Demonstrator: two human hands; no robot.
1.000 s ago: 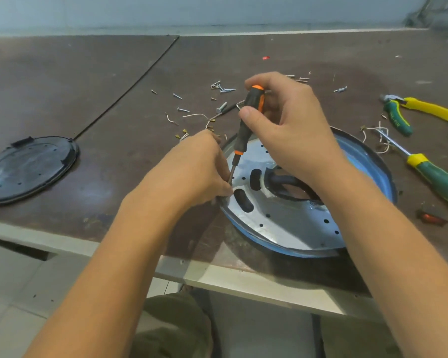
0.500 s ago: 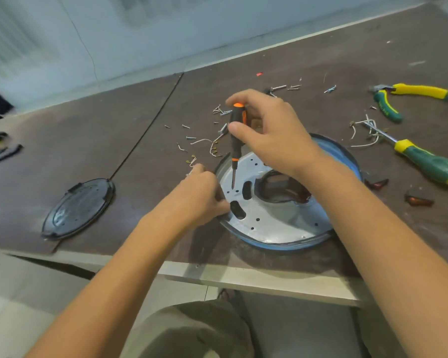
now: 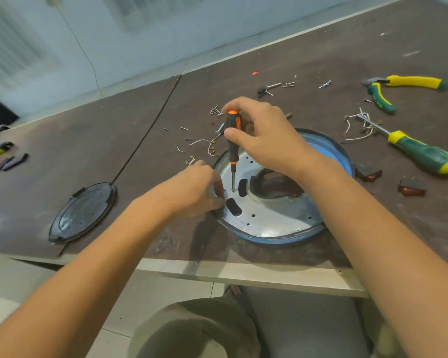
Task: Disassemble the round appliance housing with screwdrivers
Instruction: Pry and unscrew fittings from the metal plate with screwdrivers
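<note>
While loose screws and a removed black cover suggest the job is partway done, the metal plate is still seated.

Head view: the right hand has its grip clamped round a slim black-and-orange screwdriver, which stands upright with its tip on the plate beside an oval slot. The left hand grip pinches the near-left rim of the round appliance housing, which lies at the near edge of the worn brown counter. Its dull perforated steel sits inside a glossy blue ring.
</note>
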